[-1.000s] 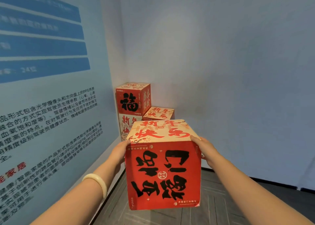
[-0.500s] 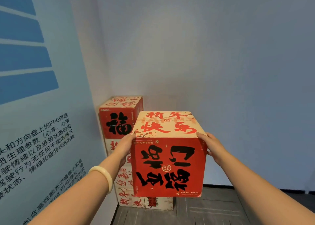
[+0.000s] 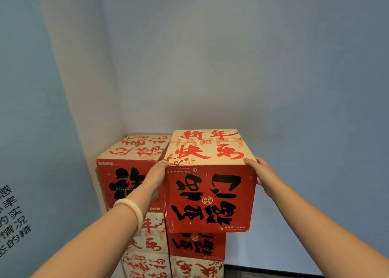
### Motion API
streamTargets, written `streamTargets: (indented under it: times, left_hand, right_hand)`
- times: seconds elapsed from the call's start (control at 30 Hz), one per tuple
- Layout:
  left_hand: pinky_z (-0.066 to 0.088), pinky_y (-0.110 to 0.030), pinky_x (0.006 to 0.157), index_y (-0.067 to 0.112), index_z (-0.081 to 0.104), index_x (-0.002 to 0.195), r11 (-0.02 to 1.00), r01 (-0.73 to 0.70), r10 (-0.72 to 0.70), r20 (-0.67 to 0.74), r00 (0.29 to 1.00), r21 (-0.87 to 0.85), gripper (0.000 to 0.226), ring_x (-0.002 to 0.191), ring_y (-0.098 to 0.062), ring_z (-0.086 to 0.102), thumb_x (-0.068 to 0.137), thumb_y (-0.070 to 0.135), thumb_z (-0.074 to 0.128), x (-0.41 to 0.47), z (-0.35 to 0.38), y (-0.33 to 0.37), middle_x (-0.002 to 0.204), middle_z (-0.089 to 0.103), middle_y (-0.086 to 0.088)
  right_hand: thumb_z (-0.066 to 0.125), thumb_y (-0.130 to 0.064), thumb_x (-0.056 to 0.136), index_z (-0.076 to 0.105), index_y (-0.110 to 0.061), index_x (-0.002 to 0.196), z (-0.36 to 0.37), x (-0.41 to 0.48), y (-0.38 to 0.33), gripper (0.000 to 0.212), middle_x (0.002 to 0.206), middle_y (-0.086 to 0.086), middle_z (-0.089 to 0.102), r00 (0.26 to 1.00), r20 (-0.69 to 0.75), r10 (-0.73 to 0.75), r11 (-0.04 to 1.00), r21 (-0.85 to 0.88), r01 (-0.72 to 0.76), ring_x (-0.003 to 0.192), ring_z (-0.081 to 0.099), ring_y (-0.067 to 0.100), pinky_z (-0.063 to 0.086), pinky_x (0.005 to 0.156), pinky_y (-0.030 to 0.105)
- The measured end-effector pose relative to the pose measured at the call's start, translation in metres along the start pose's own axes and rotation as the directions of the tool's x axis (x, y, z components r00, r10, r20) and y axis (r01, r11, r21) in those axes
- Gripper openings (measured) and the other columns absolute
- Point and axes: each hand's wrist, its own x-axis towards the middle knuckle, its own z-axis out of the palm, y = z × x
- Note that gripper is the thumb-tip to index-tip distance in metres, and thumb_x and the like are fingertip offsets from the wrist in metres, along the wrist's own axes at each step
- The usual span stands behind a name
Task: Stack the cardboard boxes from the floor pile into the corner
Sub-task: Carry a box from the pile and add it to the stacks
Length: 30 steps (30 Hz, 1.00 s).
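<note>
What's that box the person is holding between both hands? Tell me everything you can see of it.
The held box is a closed, cube-like cardboard carton. Its near face is red with big black brush characters, upside down; its top is cream with red characters. It is level, pressed between the left hand and the right hand at its upper sides, over the right column of the corner stack. Whether it rests on the box below is unclear.
</note>
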Motion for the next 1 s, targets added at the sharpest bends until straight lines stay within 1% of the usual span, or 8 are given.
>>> streamTargets:
  times: [0.13, 0.2, 0.27, 0.37, 0.47, 0.63, 0.83, 1.0]
  left_hand:
    - [0.049, -0.032, 0.075, 0.019, 0.056, 0.113, 0.999, 0.032, -0.033, -0.027, 0.999, -0.008, 0.025, 0.096, -0.021, 0.063, 0.097, 0.03, 0.039, 0.056, 0.004, 0.001, 0.108, 0.067, -0.007]
    - [0.048, -0.031, 0.071, 0.021, 0.056, 0.111, 0.999, 0.041, -0.042, -0.032, 0.999, -0.01, 0.025, 0.096, -0.02, 0.063, 0.098, 0.03, 0.038, 0.082, 0.003, -0.004, 0.108, 0.067, -0.006]
    - [0.047, -0.03, 0.069, 0.021, 0.059, 0.108, 0.999, 0.047, -0.048, -0.025, 0.999, -0.01, 0.025, 0.095, -0.019, 0.063, 0.098, 0.029, 0.037, 0.102, 0.004, -0.011, 0.106, 0.067, -0.006]
    - [0.05, -0.034, 0.08, 0.021, 0.059, 0.109, 0.998, 0.07, -0.07, 0.004, 0.998, -0.006, 0.026, 0.096, -0.02, 0.063, 0.098, 0.03, 0.037, 0.129, 0.003, -0.022, 0.106, 0.067, -0.006]
    - [0.048, -0.048, 0.095, 0.025, 0.058, 0.117, 0.996, 0.094, -0.094, 0.034, 0.995, -0.007, 0.03, 0.101, -0.026, 0.064, 0.096, 0.034, 0.039, 0.153, 0.0, -0.034, 0.112, 0.067, -0.008]
    - [0.047, -0.047, 0.097, 0.027, 0.052, 0.127, 0.995, 0.101, -0.101, 0.069, 0.992, 0.003, 0.037, 0.104, -0.023, 0.063, 0.095, 0.04, 0.04, 0.172, -0.002, -0.047, 0.114, 0.067, -0.004]
    - [0.051, -0.044, 0.092, 0.03, 0.056, 0.118, 0.998, 0.057, -0.057, 0.096, 0.994, 0.003, 0.029, 0.098, -0.02, 0.066, 0.096, 0.039, 0.04, 0.178, -0.003, -0.048, 0.106, 0.069, 0.0]
    - [0.043, -0.045, 0.101, 0.036, 0.043, 0.134, 0.998, 0.061, -0.062, 0.093, 0.994, 0.013, 0.07, 0.115, -0.018, 0.056, 0.075, 0.072, 0.045, 0.189, -0.011, -0.069, 0.126, 0.059, 0.005]
  right_hand:
    - [0.056, -0.033, 0.092, 0.048, -0.018, 0.119, 0.019, 0.057, 0.003, 0.032, 0.103, -0.003, 0.059, 1.0, 0.006, 0.021, 1.0, -0.011, -0.021, 0.087, 0.057, 0.009, 0.047, 0.074, 0.03]
    - [0.057, -0.032, 0.091, 0.047, -0.018, 0.12, 0.028, 0.08, 0.011, 0.033, 0.108, -0.001, 0.059, 0.999, -0.009, 0.033, 0.999, -0.018, -0.033, 0.093, 0.057, 0.013, 0.047, 0.081, 0.032]
    - [0.057, -0.031, 0.091, 0.045, -0.018, 0.123, 0.034, 0.096, 0.019, 0.036, 0.116, 0.002, 0.057, 0.999, -0.022, 0.046, 0.999, -0.023, -0.046, 0.099, 0.055, 0.016, 0.045, 0.08, 0.033]
    - [0.057, -0.03, 0.091, 0.043, -0.018, 0.129, 0.043, 0.118, 0.031, 0.043, 0.121, 0.003, 0.056, 0.996, -0.05, 0.069, 0.997, -0.02, -0.07, 0.105, 0.056, 0.018, 0.046, 0.08, 0.032]
    - [0.058, -0.029, 0.09, 0.043, -0.018, 0.13, 0.049, 0.133, 0.042, 0.044, 0.122, 0.003, 0.057, 0.993, -0.084, 0.086, 0.996, -0.011, -0.087, 0.108, 0.057, 0.02, 0.048, 0.092, 0.039]
    - [0.06, -0.031, 0.088, 0.045, -0.02, 0.129, 0.057, 0.144, 0.059, 0.045, 0.125, 0.003, 0.057, 0.989, -0.111, 0.101, 0.995, -0.005, -0.102, 0.11, 0.057, 0.02, 0.047, 0.098, 0.046]
    - [0.06, -0.037, 0.088, 0.043, -0.021, 0.132, 0.06, 0.149, 0.068, 0.05, 0.126, 0.002, 0.056, 0.989, -0.117, 0.085, 0.996, -0.003, -0.086, 0.112, 0.056, 0.02, 0.047, 0.098, 0.047]
    - [0.061, -0.05, 0.082, 0.042, -0.023, 0.132, 0.061, 0.147, 0.072, 0.061, 0.126, 0.0, 0.057, 0.995, -0.071, 0.064, 0.998, 0.016, -0.063, 0.113, 0.056, 0.018, 0.046, 0.099, 0.043]
